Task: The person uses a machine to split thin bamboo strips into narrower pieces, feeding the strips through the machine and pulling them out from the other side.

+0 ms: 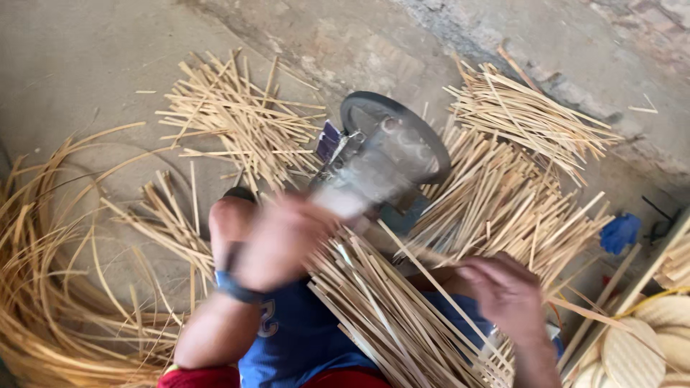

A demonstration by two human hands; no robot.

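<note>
Two hands over a lap full of bamboo strips (388, 316), and the view is blurred with motion. No box or basket here; the strips simply lie in loose heaps on the concrete floor (86, 65). One pile (244, 118) sits up at the left, another pile (525, 115) up at the right, and a wider spread (503, 208) lies just beside the machine. Long curved cane lengths (50, 273) sweep round the far left.

Left hand (277, 241) is raised above the strips, wrist bent, a dark band (233, 287) on the wrist. It is smeared by blur, fingers seemingly curled inward, but whether they grip anything I cannot tell. Right hand (503, 291) sits lower at the right, palm down, fingers bent onto the strips in the lap and touching them; a firm hold cannot be made out.

Between the hands and just beyond them stands a small machine (374, 165) with a dark round wheel (395, 126). Woven round fans (647, 345) lie at the lower right corner, with a blue cloth (619, 231) above them.
</note>
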